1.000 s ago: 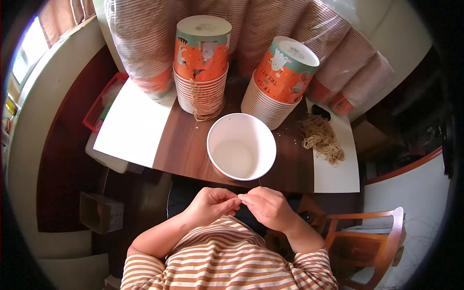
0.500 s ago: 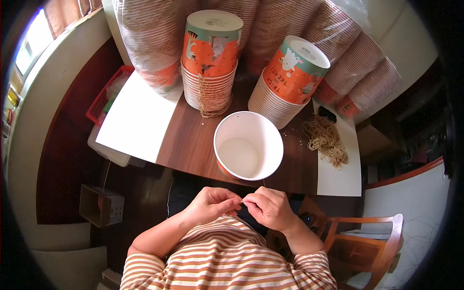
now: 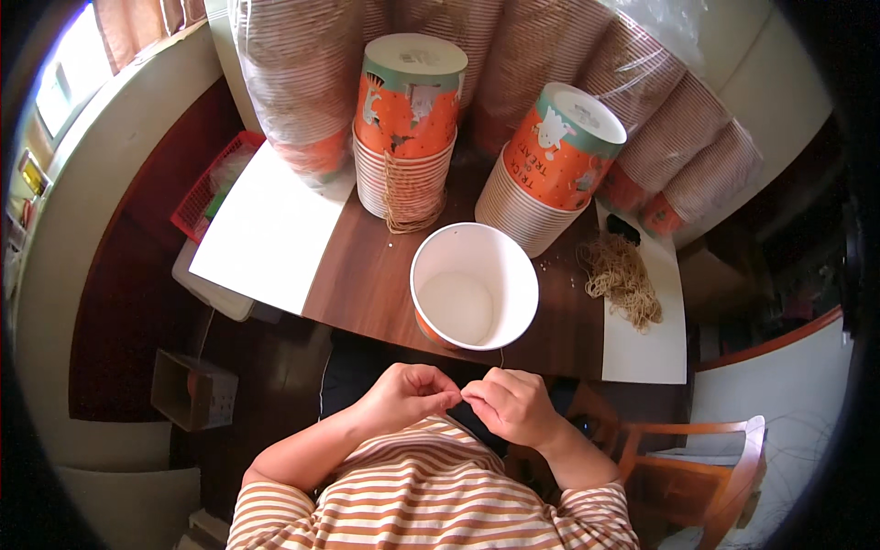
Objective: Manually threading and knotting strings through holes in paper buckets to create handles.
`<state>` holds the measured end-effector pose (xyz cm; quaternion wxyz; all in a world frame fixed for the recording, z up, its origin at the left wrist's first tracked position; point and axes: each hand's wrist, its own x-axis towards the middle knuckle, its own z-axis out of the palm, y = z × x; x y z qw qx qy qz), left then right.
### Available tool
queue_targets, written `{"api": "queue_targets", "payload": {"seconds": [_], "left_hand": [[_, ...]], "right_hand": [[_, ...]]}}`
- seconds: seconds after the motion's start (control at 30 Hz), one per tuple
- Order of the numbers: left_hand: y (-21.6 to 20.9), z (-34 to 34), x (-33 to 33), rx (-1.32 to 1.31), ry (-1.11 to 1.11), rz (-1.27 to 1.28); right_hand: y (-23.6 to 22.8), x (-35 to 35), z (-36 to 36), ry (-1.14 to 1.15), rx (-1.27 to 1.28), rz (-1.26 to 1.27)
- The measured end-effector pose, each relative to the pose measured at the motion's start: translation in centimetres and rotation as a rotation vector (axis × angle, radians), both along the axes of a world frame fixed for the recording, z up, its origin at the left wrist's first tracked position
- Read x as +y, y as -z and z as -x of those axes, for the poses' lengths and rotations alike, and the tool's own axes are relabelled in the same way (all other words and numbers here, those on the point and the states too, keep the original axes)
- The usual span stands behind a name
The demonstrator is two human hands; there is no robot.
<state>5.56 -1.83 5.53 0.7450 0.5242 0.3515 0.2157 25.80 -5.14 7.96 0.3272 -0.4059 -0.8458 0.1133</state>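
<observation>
Both hands, left hand [image 3: 403, 396] and right hand [image 3: 507, 403], pinch a thin string [image 3: 500, 356] running up to the paper bucket [image 3: 474, 286] at the table's [image 3: 367, 275] near edge; a hard tug might tip it off.

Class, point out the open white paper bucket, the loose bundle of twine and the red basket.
open white paper bucket [image 3: 474, 298], head view, inside bottom.
loose bundle of twine [image 3: 621, 280], head view, middle of heap.
red basket [image 3: 203, 188], head view, side wall.

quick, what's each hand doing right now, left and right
Left hand: fingers pinched shut, apparently on a thin string.
Right hand: fingers pinched shut against the left, apparently on the same string below the white bucket.
</observation>
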Motion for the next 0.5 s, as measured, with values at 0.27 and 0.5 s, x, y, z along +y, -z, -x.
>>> {"api": "queue_targets", "payload": {"seconds": [0.27,0.5], "left_hand": [[-0.5,0.0,-1.1,0.018,-0.040,-0.282],[-1.3,0.1,-0.7,0.095,-0.061,-0.704]], "right_hand": [[0.1,0.0,0.1,-0.055,0.061,0.004],[0.2,-0.3,0.4,-0.036,0.174,0.103]]}}
